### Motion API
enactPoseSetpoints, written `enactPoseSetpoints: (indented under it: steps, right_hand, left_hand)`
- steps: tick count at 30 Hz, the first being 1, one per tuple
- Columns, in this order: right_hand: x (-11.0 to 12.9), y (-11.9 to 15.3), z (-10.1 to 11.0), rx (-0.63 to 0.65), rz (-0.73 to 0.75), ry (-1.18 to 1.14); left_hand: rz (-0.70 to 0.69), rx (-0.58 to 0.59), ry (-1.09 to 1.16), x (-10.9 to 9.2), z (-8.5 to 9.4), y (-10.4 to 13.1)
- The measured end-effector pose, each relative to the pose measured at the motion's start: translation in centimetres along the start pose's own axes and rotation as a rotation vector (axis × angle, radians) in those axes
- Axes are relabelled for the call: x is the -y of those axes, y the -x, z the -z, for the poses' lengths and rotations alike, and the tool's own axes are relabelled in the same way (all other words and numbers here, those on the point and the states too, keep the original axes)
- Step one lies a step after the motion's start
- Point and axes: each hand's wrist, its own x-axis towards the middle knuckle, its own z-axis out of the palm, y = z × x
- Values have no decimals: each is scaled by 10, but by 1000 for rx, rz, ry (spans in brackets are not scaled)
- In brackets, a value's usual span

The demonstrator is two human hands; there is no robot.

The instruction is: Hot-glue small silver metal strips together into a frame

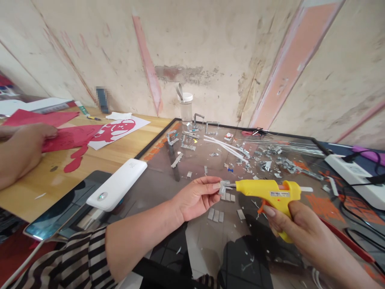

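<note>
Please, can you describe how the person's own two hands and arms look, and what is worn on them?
Both the left hand and the right hand are bare, with no glove, ring or watch showing. A sleeve with dark and light stripes ends on the left forearm. The right forearm shows no sleeve. The right thumbnail looks fairly long.

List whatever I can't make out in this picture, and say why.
All in the head view:
- Part of the small grey piece: behind the left hand's fingertips.
- Part of the yellow glue gun's grip: covered by the right hand.
- Wording on its label: too small.
- Dark object by the wall: pixelated.
- Power strip's far end: cut off by the right edge.
</note>
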Motion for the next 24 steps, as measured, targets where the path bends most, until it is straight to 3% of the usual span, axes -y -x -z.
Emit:
enactPoseSetpoints:
  steps: [6, 24]
  right_hand:
    - [5, 4, -2, -50, 19, -38]
    - [4, 2, -2, 0, 17, -14]
  left_hand:
    - [0, 2, -5, 2, 2, -2]
    - [-1, 34, 4, 3, 4, -2]
